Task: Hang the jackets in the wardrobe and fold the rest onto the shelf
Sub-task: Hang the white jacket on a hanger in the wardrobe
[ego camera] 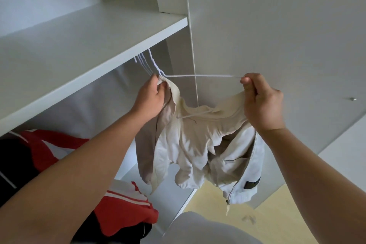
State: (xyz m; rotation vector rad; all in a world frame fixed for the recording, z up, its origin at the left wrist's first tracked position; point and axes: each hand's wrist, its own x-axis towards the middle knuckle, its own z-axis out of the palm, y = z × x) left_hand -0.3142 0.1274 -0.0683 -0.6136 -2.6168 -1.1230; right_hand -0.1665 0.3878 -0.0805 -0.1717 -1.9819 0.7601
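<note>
Left grip (150, 99) pinches cream jacket (188, 144) | right grip (261, 103) pinches white hanger (198, 75) | wardrobe (79, 45) holds red jacket (122, 212)

No text, number or brand name can be read anywhere in this view. The only thing that looks like a label is a small dark patch (252, 184). It is sewn on the lower front of the cream jacket (188, 144), just beside the zipper (245, 166) and near the ribbed hem. The patch is too small and too dark here, so any letters or logo on it cannot be made out.
</note>
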